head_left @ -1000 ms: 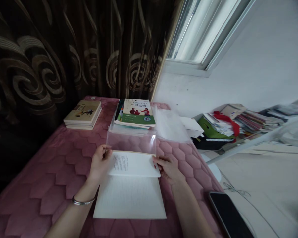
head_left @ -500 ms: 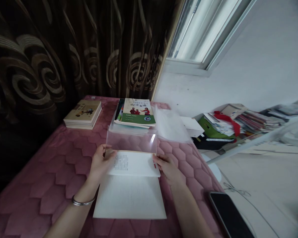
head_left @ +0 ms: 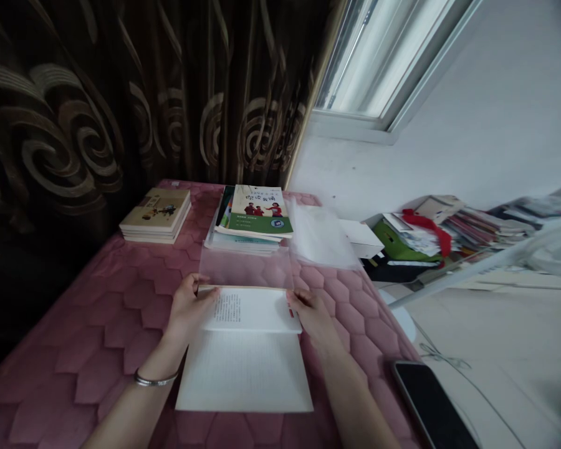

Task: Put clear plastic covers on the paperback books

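An open book (head_left: 250, 371) lies in front of me, its near page flat and a printed flap or cover (head_left: 257, 310) folded over its far part. My left hand (head_left: 189, 305), with a silver bangle on the wrist, pinches the flap's far left corner. At the far right corner my right hand (head_left: 313, 315) pinches the same edge, thumb on top. From under that edge a clear plastic book cover (head_left: 247, 265) stretches away toward a stack of books. The fingertips below the edge are hidden.
Beyond the plastic sits a stack topped by a green and white book (head_left: 262, 212). Tan books (head_left: 156, 215) are piled at the far left. More clear plastic sheets (head_left: 325, 234) lie to the right. A phone (head_left: 432, 405) rests by the right edge of the pink quilted surface (head_left: 103, 330).
The clear plastic beyond the book has shifted slightly and its bright glare is gone. Both hands keep their pinch on the book with hardly any movement.
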A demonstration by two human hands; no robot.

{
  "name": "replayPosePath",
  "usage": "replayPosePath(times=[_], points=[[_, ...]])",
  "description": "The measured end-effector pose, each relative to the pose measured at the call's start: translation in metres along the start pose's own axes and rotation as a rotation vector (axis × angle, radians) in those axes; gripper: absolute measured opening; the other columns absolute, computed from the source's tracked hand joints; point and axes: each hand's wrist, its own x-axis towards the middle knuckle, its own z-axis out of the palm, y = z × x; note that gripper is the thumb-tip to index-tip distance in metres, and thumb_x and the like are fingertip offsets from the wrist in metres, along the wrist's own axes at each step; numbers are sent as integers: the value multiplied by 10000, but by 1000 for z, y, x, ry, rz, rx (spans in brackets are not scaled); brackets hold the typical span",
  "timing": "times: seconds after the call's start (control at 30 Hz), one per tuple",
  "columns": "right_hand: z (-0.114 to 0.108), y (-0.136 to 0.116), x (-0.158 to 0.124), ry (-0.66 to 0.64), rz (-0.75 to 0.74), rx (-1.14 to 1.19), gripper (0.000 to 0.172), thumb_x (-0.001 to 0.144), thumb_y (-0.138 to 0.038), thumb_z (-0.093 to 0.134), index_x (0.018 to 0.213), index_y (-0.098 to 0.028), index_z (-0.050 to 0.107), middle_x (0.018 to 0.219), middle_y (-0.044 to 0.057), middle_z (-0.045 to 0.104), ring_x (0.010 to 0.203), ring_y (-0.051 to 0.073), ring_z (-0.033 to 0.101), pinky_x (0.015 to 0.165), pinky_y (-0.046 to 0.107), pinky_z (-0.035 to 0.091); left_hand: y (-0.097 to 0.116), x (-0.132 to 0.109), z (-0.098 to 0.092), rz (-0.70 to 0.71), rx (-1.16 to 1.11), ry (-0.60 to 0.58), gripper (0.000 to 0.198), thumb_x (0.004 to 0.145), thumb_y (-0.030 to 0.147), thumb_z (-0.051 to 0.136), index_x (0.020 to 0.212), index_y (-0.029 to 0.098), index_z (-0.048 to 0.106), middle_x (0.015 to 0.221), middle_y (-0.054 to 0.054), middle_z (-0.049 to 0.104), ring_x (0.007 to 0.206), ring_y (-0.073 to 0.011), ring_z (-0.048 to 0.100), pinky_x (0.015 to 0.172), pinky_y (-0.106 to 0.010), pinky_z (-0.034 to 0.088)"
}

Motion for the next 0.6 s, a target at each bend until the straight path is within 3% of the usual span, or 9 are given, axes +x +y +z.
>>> replayPosePath(times=[0.23,0.33,0.47,0.6], points=[[-2,5,1,6,-6,31,305,650,-453,632,526,-200,515,518,-35,463,515,114,396,505,248,286,-5,0,-1,0,-27,-4,377,569,357,727,856,188,550,715,0,666,622,-160,621,576,-248,445],[-4,8,3,-36,46,115,247,615,-414,692,621,-182,610,568,-26,530,552,123,456,528,245,314,-7,1,0,8,-45,-14,378,570,355,733,856,189,551,710,4,665,607,-154,611,569,-244,446],[-5,9,5,-5,169,285,443,483,-357,811,860,-157,695,631,-11,612,581,149,534,532,253,357,-7,1,0,6,-74,-7,367,559,337,739,841,189,555,706,6,663,613,-154,615,569,-241,448],[-5,10,5,-30,185,349,394,475,-388,844,755,-151,701,608,3,623,540,138,533,522,260,382,-6,0,-1,13,-43,-19,352,580,337,719,850,188,550,709,9,655,601,-144,602,561,-236,440]])
